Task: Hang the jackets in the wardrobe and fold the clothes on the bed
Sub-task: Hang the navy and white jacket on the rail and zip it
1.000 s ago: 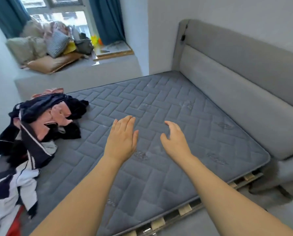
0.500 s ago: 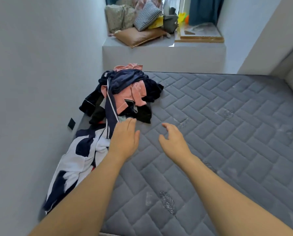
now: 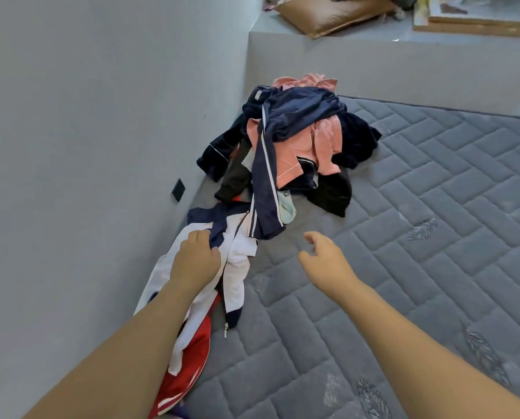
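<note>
The left hand [image 3: 196,263] gripped the white and navy jacket [image 3: 234,261] lying on the mattress [image 3: 404,267] beside the wall. The right hand [image 3: 325,261] hovered just right of it, fingers loosely spread, holding nothing. The clothes pile [image 3: 295,146] lay beyond both hands.

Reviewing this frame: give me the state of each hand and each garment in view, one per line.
left hand: fingers curled into the white and navy jacket
right hand: open, above the mattress, holding nothing
white and navy jacket: unfolded, crumpled by the wall
clothes pile: heaped, unfolded
red garment: partly under the jacket
</note>
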Available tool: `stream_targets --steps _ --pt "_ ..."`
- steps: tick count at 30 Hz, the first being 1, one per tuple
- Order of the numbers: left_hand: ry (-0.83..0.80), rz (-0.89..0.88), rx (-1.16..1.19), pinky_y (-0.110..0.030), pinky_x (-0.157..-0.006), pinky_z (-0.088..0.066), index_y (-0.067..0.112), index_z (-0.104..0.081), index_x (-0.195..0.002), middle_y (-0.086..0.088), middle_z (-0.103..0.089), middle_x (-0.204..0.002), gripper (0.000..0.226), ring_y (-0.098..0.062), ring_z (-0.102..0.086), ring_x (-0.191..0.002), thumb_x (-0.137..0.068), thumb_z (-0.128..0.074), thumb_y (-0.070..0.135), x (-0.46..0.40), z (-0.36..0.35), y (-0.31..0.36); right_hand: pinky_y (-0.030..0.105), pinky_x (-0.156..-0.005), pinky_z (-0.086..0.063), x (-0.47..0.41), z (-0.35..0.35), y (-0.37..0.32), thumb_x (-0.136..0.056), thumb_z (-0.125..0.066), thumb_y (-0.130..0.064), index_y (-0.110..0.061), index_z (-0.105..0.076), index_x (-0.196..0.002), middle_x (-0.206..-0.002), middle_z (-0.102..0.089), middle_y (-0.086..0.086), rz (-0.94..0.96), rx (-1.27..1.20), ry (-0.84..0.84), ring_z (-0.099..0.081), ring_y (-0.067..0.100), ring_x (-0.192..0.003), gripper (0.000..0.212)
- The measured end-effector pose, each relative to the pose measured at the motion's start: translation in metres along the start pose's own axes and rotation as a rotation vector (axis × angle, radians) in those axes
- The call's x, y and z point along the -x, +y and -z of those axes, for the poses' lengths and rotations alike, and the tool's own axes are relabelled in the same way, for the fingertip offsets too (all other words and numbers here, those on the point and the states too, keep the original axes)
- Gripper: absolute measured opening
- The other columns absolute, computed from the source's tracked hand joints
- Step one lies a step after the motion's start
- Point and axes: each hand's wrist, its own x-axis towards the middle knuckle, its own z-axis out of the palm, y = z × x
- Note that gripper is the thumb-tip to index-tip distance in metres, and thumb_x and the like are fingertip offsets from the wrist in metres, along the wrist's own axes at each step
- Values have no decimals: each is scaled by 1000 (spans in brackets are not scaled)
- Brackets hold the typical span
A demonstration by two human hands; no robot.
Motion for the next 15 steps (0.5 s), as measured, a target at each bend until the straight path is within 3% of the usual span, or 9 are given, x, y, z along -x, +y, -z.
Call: stream_targets --steps 5,11,13,15 --pt "-179 -13 -78 -39 -93 -42 6 -51 -124 -13 -48 -131 33 -32 -47 -115 -93 -48 16 -63 -42 -49 32 -100 -42 -55 -61 1 -95 -47 -19 -18 -38 -146 -146 -43 1 -102 -14 -27 -45 17 -126 52" --pt "-240 7 -246 -39 -87 -44 14 -44 -126 -8 -45 -131 38 -30 -47 -112 -91 -51 28 -112 -89 -109 25 -91 -40 -109 -127 13 -96 -46 -19 -17 -37 -147 -149 -42 1 -168 -31 -87 -46 18 -128 52" --pt "-235 24 -303 -39 -89 -44 15 -39 -133 -7 -44 -133 48 -29 -47 -114 -91 -53 33 -120 -104 -129 25 -90 -43 -124 -147 19 -96 -46 -19 -17 -37 -147 -148 -42 0 -192 -51 -108 -50 17 -121 52" --pt "-235 33 -344 -38 -89 -44 16 -35 -138 -7 -43 -135 57 -29 -46 -116 -90 -54 40 -127 -118 -147 18 -71 -44 -136 -166 24 -95 -46 -17 -16 -40 -143 -141 -47 0 -216 -88 -117 -53 5 -96 48"
